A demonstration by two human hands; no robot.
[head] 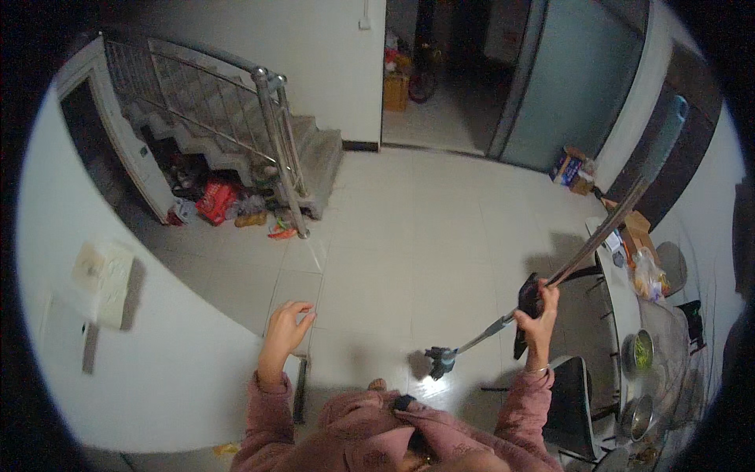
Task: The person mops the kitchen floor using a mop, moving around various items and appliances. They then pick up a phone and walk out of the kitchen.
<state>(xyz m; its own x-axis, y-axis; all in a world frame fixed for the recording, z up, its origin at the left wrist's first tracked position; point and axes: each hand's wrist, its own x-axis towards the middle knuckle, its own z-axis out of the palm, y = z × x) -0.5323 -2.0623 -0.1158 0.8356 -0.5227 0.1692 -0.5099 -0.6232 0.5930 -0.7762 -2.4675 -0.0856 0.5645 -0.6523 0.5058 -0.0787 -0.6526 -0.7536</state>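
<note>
My left hand (289, 325) is raised at the lower left centre, its thumb and fingers apart and nothing in it. At the right, my right hand (541, 321) is at the long metal pole of a mop (601, 233), with the thumb and fingers curled about it. The pole slants from a light blue grip at the upper right down to a dark blue mop head fitting (441, 361) near the floor. A dark object, not clear in kind, lies behind the fingers of my right hand.
Stairs with a steel railing (274, 124) rise at the upper left, bags (217, 202) beneath them. On the right, a table with metal bowls (640, 349) has a black chair (567, 404) beside it. A cardboard box (572, 171) stands by the sliding glass door (575, 82).
</note>
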